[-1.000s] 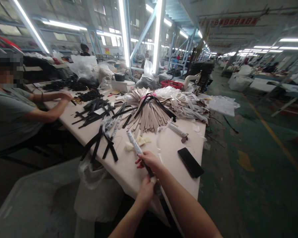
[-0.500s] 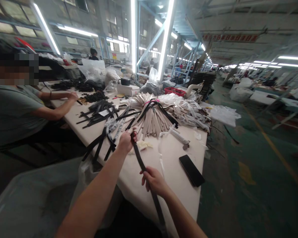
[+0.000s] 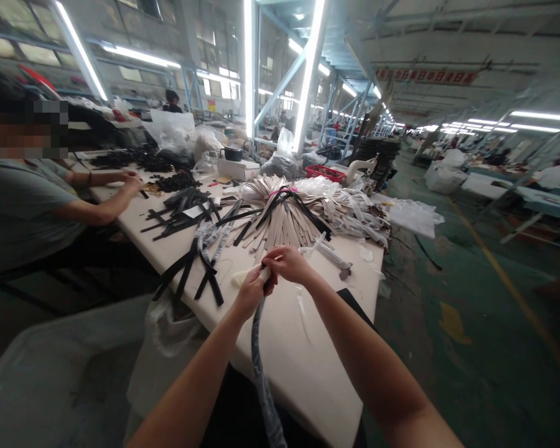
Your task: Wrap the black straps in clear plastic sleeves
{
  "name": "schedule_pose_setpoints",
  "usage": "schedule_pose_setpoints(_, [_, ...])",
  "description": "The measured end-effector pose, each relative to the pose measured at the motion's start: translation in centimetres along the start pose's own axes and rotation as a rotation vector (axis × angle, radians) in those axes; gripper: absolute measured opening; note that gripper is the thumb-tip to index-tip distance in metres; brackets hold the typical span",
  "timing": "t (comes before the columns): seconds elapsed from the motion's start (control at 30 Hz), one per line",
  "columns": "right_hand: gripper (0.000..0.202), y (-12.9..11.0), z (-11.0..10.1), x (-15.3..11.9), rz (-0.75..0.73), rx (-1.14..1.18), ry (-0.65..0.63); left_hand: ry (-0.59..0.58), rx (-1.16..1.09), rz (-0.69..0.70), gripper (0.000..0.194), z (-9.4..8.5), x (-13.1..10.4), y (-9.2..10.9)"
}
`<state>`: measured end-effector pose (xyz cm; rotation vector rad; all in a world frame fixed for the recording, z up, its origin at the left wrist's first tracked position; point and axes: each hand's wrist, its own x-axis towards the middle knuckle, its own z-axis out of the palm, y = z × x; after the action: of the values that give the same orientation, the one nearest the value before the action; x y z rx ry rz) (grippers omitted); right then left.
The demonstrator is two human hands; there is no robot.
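A black strap (image 3: 260,367), now inside a clear plastic sleeve, hangs from my hands past the table's near edge. My left hand (image 3: 253,291) is closed around its upper end. Close against it, my right hand (image 3: 287,264) pinches that same end, its fingertips meeting the left ones. The exact tip is mostly hidden by my fingers. Just beyond my hands lies a fanned bundle of pale strips (image 3: 287,227), tied in pink with black straps across it. A black phone (image 3: 352,303) is partly covered by my right forearm.
Loose black straps (image 3: 186,267) lie left on the white table (image 3: 308,367). A co-worker's hands (image 3: 131,182) handle small parts at the far left. A red basket (image 3: 325,173) stands behind the bundle. A grey plastic bin (image 3: 42,354) is below left.
My right hand has moved up and away from me to meet the left at the strap's end. The hanging length, bare before, now shows clear plastic around it.
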<state>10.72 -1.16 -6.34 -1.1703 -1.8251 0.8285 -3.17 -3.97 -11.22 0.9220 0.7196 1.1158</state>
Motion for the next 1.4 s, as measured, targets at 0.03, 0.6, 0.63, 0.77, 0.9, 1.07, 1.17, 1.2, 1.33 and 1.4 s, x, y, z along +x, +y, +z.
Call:
schedule_pose_setpoints(0.03, [0.017,0.1,0.1,-0.1,-0.026,-0.048,0.014,-0.006,0.014,0.003,0.02,-0.2,-0.3,-0.2])
schedule_pose_setpoints(0.6, [0.023,-0.7,-5.6,2.0,0.026,0.088,0.468,0.023,0.15,-0.148,0.022,-2.2,-6.2,-9.0])
schedule_pose_setpoints(0.63, [0.024,-0.6,-5.8,2.0,0.013,0.112,0.516,0.02,0.165,-0.142,0.021,-2.2,-6.3,-9.1])
schedule_pose_setpoints(0.77, [0.026,0.6,-6.2,2.0,-0.012,0.211,0.703,-0.005,0.258,-0.103,0.018,-2.2,-6.4,-9.7])
schedule_pose_setpoints(0.9, [0.027,2.4,-6.9,1.0,-0.031,0.314,0.742,0.058,0.287,-0.139,0.02,-3.3,-5.5,-9.1])
schedule_pose_setpoints(1.07, [0.028,6.4,-5.8,-3.9,0.281,-0.127,0.419,0.199,0.647,0.029,0.029,-7.3,3.4,1.3])
schedule_pose_setpoints(1.17, [0.031,8.9,-2.3,-8.2,0.586,-0.461,0.108,0.332,1.109,0.132,0.031,-9.8,11.5,10.0])
schedule_pose_setpoints(1.2, [0.029,9.5,-0.9,-9.5,0.648,-0.514,0.063,0.369,1.234,0.165,0.039,-10.3,13.7,12.2])
schedule_pose_setpoints(1.33, [0.011,11.0,3.3,-12.7,0.671,-0.48,0.121,0.375,1.527,0.364,0.051,-9.5,16.4,12.9])
schedule_pose_setpoints(1.4, [0.011,11.2,4.3,-13.2,0.664,-0.227,0.219,0.256,1.473,0.344,0.036,-7.6,13.6,8.4])
